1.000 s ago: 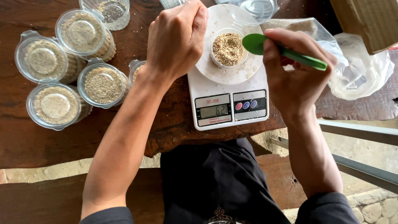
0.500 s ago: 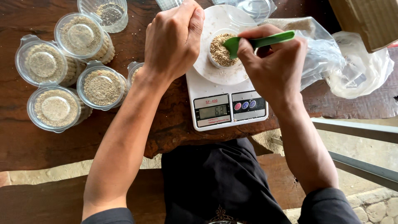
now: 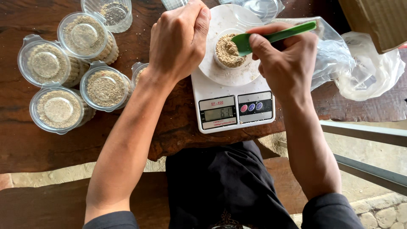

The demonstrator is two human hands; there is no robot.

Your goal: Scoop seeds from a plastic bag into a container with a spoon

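A white kitchen scale [image 3: 231,99] sits on the dark wooden table, with a small clear cup [image 3: 227,53] of tan grain on its round platform. My right hand [image 3: 282,63] holds a green plastic spoon [image 3: 275,37], its bowl dipped into the grain in the cup. My left hand [image 3: 178,40] is closed in a loose fist just left of the cup, over the platform's edge. What its fingers hold, if anything, is hidden.
Several lidded clear cups of grain [image 3: 68,72] are stacked at the left. A clear plastic bag [image 3: 339,59] and a white bag [image 3: 373,74] lie at the right beside a cardboard box [image 3: 377,21]. An empty clear cup [image 3: 263,7] stands behind the scale.
My right hand moved left and tipped the green spoon down, from hovering beside the cup into the grain. My left hand stayed by the cup.
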